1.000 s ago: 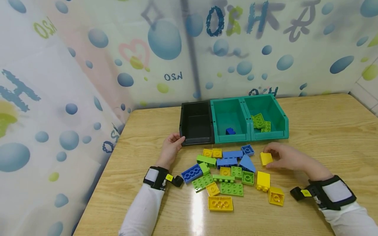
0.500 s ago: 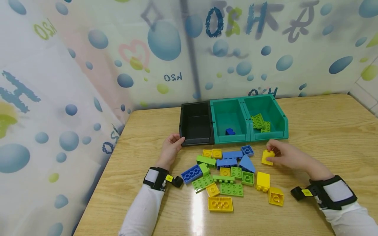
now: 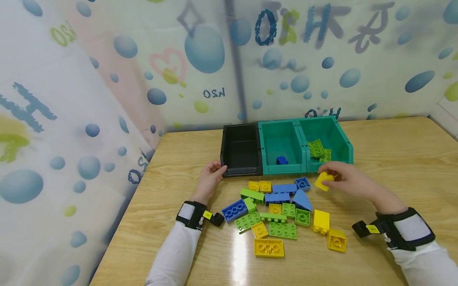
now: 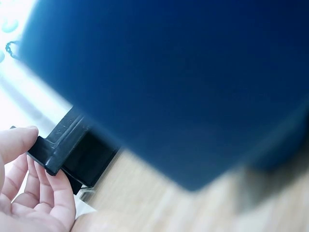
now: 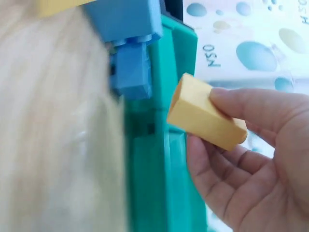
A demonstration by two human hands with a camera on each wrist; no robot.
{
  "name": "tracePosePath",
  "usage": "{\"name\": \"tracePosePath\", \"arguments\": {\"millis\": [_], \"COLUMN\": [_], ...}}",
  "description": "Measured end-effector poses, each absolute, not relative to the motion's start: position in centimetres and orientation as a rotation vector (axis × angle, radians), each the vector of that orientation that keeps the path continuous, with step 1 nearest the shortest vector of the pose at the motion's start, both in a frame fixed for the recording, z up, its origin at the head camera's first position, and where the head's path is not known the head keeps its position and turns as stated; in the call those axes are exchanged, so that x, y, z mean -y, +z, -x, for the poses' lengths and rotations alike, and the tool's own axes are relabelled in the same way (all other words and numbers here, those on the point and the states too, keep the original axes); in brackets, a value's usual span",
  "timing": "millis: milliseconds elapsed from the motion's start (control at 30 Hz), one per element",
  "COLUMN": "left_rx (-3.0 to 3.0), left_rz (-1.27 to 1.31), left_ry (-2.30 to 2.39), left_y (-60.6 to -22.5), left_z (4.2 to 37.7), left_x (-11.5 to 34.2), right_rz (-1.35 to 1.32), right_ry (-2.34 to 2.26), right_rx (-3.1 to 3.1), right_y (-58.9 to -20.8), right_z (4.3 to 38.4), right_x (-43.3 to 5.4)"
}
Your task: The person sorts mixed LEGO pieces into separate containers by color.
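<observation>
On the black bin [image 3: 241, 153] the left hand [image 3: 208, 180] has a grip, perhaps steadying it; the right hand [image 3: 352, 180] pinches a yellow block [image 3: 323, 182]

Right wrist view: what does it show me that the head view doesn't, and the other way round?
Only the right wrist view: the palm side of the right hand, with fingers curled beneath the yellow block.
Only the head view: the left hand gripping the front corner of the black bin, and the lime blocks inside the right-hand teal bin.
Both: the right hand pinching that block, blue blocks and teal bins.
</observation>
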State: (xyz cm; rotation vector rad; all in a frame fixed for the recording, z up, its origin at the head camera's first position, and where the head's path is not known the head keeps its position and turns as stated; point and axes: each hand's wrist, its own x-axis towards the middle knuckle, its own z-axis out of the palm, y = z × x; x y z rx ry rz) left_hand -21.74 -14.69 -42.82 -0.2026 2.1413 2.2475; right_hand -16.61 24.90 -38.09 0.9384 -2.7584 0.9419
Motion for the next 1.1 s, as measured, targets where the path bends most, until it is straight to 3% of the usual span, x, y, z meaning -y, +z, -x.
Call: {"name": "tracePosePath", "arguments": {"millis": [400,833,1100], "left_rx": [-2.134,-2.124,-2.114], "left_rz": [0.22,0.216,0.224], "left_ry": [2.248,2.237,2.26], "left_y": [-42.4,-42.4,-42.6], "left_z": [21.7,21.6,21.8], "left_x": [14.7,14.6,14.6], "right_rz": [-1.112,-1.169,-1.233], "right_ry": [0.845,0.91,0.68], "right_rx": [2.7,2.626,2.706], "right_y": [-32.9,-33.0,-34.4], "right_z": [19.6,21.8,23.3], "right_x": [-18.6,-12.6,-9.2]}}
